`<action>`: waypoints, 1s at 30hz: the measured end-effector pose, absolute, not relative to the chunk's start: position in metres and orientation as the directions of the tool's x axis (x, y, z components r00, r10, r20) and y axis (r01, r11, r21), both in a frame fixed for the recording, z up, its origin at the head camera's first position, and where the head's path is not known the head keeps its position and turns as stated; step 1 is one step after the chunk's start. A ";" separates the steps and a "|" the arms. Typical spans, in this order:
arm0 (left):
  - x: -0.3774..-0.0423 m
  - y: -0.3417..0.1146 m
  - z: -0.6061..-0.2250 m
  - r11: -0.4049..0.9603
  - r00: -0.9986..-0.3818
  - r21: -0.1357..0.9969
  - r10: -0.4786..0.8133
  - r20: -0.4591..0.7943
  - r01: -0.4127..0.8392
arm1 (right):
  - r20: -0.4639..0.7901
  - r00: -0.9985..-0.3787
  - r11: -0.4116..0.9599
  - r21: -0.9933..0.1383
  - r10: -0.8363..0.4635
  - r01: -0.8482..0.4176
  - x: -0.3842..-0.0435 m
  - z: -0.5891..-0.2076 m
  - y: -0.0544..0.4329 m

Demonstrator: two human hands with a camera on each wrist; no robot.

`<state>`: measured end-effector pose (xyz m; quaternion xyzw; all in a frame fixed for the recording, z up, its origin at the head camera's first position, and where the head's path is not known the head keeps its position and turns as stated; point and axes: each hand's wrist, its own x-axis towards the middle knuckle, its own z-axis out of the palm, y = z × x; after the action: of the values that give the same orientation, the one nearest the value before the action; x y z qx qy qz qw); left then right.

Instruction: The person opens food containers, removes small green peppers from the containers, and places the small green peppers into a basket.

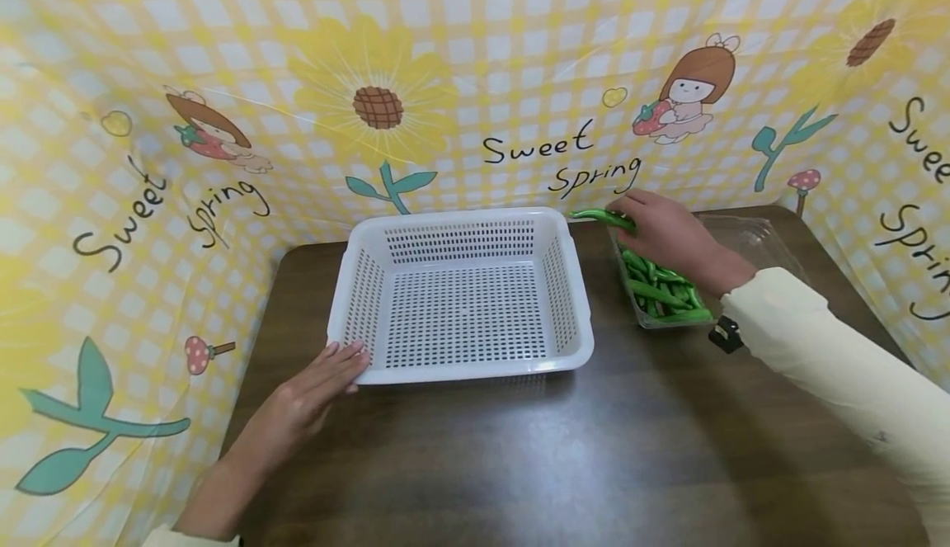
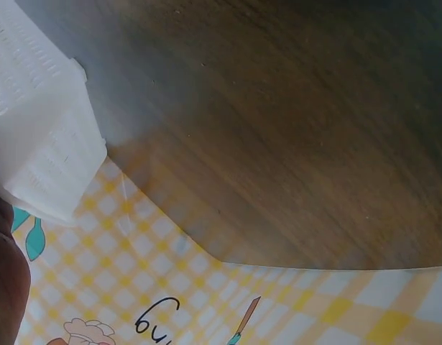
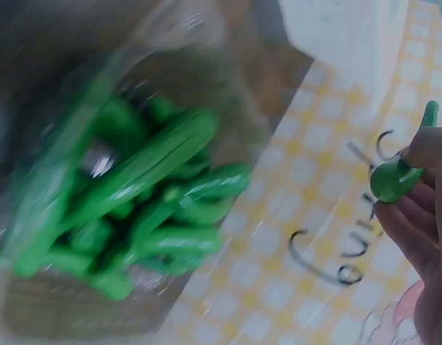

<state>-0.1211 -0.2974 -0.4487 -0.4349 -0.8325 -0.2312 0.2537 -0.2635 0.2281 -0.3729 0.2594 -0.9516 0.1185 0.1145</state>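
Note:
A green chili pepper point(image 1: 599, 216) is pinched between the thumb and fingers of my right hand point(image 1: 663, 232), raised over the far end of a clear plastic box point(image 1: 671, 323). Several more green peppers point(image 3: 156, 172) lie in that box, partly hidden by the hand in the head view. My left hand point(image 1: 315, 388) rests with its fingers straight on the near left corner of a white perforated basket point(image 1: 460, 372). Nothing lies inside the basket. In the left wrist view, only part of the left hand point(image 2: 5, 280) shows, at the basket's edge point(image 2: 55, 158).
Basket and box stand on a dark wooden table point(image 1: 445, 464). A clear plastic lid point(image 1: 764, 238) lies open behind the right wrist. Yellow checked sheeting point(image 1: 460, 101) rises behind the table and along both sides.

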 end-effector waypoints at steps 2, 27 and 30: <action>-0.121 -0.298 -0.448 0.517 -0.494 0.160 0.612 0.617 0.841 | 0.264 -0.851 0.842 -0.185 -0.453 -0.506 -0.267 -0.369 0.217; -0.118 -0.296 -0.449 0.524 -0.516 0.189 0.596 0.615 0.830 | 0.055 -0.787 0.774 -0.152 -0.614 -0.615 -0.307 -0.366 0.030; -0.119 -0.296 -0.447 0.521 -0.512 0.188 0.596 0.619 0.833 | 0.029 -0.776 0.768 -0.126 -0.630 -0.628 -0.310 -0.369 0.006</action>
<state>-0.1189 -0.2964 -0.4475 -0.4272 -0.8359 -0.2391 0.2480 -0.3095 0.0057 -0.3692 0.3344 -0.9402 0.0645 -0.0075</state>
